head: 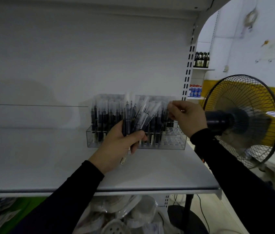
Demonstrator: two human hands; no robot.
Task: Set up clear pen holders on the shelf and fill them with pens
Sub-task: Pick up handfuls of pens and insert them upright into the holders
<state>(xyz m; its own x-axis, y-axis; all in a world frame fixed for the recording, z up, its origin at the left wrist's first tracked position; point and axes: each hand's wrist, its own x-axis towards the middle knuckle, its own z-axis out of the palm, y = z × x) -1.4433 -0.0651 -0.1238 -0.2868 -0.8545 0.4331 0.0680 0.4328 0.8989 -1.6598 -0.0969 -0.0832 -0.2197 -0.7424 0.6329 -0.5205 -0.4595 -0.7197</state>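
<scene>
Two clear pen holders stand side by side at the back right of the white shelf (48,157). The left holder (93,138) is packed with dark pens in clear caps. The right holder (175,141) is filled on its left side, and its right rows show bare holes. My left hand (116,147) grips a fanned bundle of pens (138,119) in front of the holders. My right hand (187,117) is raised over the right holder, pinching the clear cap end of one pen (168,109) between thumb and fingers.
A standing fan (241,119) with a black grille is just right of the shelf end, close to my right forearm. The slotted shelf upright (188,73) rises behind the holders. Below the shelf lie bagged white goods (125,215). Bottles (201,59) stand on a far shelf.
</scene>
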